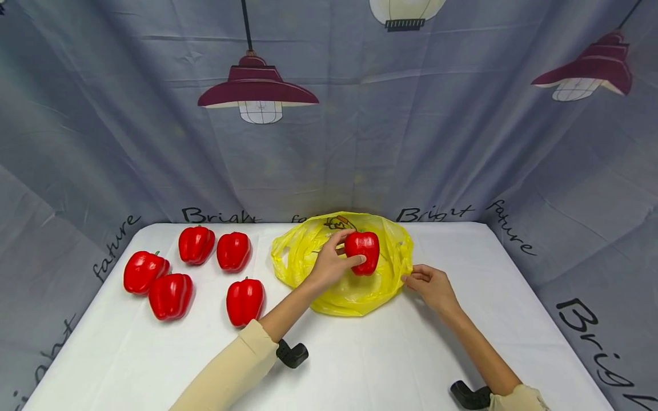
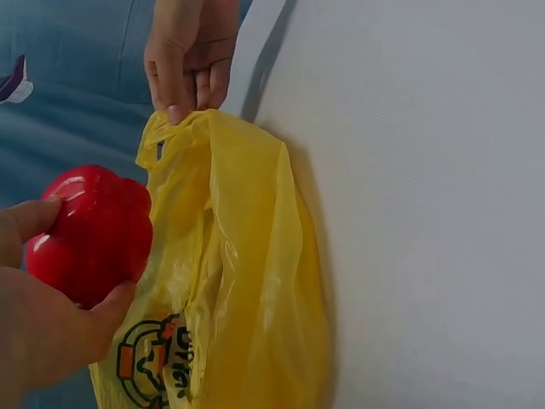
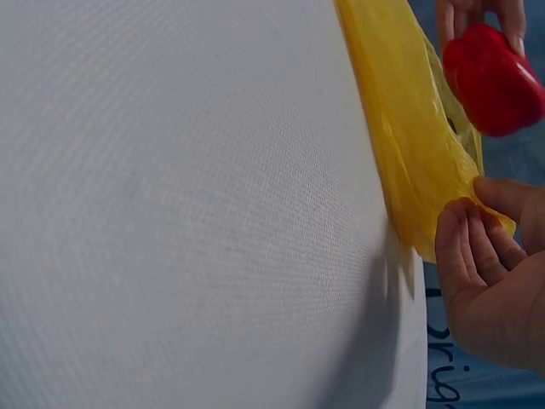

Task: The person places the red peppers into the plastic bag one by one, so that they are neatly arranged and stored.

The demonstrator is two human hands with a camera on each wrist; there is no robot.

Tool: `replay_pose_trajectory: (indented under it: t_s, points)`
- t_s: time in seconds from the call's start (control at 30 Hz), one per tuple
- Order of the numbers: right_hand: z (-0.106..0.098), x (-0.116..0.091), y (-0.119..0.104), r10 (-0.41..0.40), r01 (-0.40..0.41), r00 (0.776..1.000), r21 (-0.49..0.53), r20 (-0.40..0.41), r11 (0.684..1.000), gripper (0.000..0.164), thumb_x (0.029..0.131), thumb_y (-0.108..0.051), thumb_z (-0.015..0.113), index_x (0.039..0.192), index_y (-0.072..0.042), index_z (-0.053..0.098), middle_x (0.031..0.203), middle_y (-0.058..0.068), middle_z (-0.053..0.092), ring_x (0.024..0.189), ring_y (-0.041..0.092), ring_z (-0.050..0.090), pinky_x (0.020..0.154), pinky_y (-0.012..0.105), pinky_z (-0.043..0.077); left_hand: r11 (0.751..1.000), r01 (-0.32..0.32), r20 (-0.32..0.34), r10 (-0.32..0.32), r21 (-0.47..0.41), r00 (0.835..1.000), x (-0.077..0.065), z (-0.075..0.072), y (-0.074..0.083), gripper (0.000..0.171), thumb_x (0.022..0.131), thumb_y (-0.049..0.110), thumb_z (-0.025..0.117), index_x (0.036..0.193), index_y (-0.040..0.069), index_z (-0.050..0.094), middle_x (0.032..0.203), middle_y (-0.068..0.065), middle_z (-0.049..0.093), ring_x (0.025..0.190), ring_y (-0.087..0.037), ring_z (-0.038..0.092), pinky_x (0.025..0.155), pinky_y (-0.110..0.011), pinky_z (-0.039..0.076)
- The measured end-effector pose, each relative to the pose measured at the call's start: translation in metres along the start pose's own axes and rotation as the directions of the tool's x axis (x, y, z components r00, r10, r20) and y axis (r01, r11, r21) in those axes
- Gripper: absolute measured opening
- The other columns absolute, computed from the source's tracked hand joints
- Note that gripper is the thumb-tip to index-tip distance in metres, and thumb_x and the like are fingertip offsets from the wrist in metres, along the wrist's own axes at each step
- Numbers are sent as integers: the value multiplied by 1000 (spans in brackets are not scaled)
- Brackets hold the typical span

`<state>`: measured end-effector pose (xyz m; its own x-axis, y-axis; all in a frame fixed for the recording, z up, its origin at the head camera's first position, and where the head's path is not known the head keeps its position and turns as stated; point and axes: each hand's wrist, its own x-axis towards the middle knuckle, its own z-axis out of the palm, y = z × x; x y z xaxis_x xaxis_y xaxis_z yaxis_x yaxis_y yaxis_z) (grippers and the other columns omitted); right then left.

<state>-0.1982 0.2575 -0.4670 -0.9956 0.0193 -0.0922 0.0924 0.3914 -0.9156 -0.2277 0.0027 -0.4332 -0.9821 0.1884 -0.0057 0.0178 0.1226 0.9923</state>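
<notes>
My left hand (image 1: 331, 262) grips a red bell pepper (image 1: 362, 253) between thumb and fingers, above the mouth of a yellow plastic bag (image 1: 354, 305). In the left wrist view the pepper (image 2: 94, 234) is held beside the bag's upper edge, near a printed logo (image 2: 153, 362). At the bag's right side my right hand (image 1: 432, 288) pinches the rim by its handle. The right wrist view shows its thumb and fingertips closed on the thin yellow film (image 3: 417, 162).
Several more red bell peppers lie on the left of the white table (image 1: 370, 365), the nearest pepper (image 1: 245, 302) close to my left forearm. Behind the table hangs a grey-blue curtain (image 1: 349, 154) with printed lamps and lettering. Black wrist mounts (image 1: 292, 354) show beneath both forearms.
</notes>
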Motion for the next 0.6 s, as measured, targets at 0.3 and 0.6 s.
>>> replay_pose_trajectory:
  t_s: [0.3,0.6]
  points:
    - [-1,0,0,12,-12,1000,21,9,1000,34,94,-11,70,119,11,62,94,10,69,85,20,67,78,27,58,1000,29,-23,-29,-13,999,27,22,-5,61,86,8,77,141,17,53,135,-5,53,120,-32,54,90,-41,55]
    - [-2,0,1,13,-14,1000,46,24,999,36,94,-11,70,121,12,61,97,13,69,89,25,68,79,28,58,999,35,-78,-33,28,996,48,33,-12,62,85,7,77,141,17,53,134,-7,54,121,-32,53,94,-43,53]
